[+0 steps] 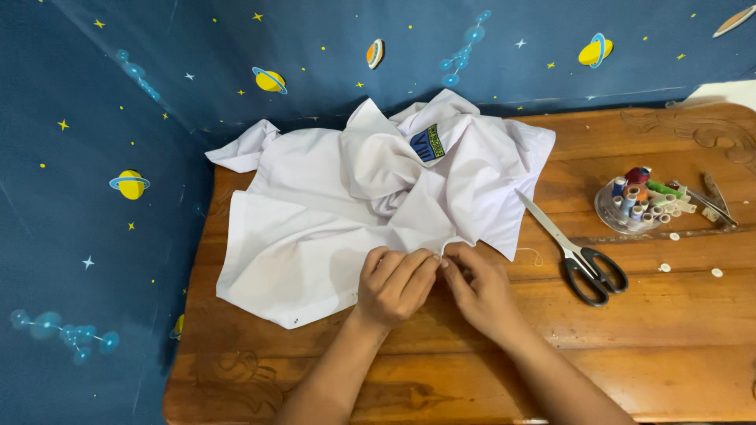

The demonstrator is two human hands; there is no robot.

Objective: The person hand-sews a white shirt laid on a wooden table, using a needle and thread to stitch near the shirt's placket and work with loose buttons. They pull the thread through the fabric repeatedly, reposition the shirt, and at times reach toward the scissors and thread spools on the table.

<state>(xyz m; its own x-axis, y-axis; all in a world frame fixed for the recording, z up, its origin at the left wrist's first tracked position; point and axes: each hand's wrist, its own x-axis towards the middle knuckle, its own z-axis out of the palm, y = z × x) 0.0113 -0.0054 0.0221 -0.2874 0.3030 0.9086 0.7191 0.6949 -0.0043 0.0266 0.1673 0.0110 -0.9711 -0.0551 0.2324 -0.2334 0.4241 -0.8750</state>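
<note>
The person is working on a white shirt [331, 212] that is lying crumpled across the wooden surface [630, 346], occupying its centre toward 10 o'clock; both hands are meeting at the shirt's near hem, at 6 o'clock of the garment. The left hand [396, 285] is pinching the fabric edge with curled fingers; the right hand [482, 287] is closing on the same edge just beside it, fingertips touching the cloth; whether a needle is being held cannot be told. A loose thread [534, 253] is trailing at 3 o'clock of the hands. Scissors [571, 253] are lying shut near the right hand; a clear dish of thread spools [639, 205] is sitting further off at 2 o'clock; small white buttons [691, 266] are lying scattered below it. In the inspector's judgement, good practice is requiring a taut, flat hem between the two pinches, with the thread kept clear of the scissors.
</note>
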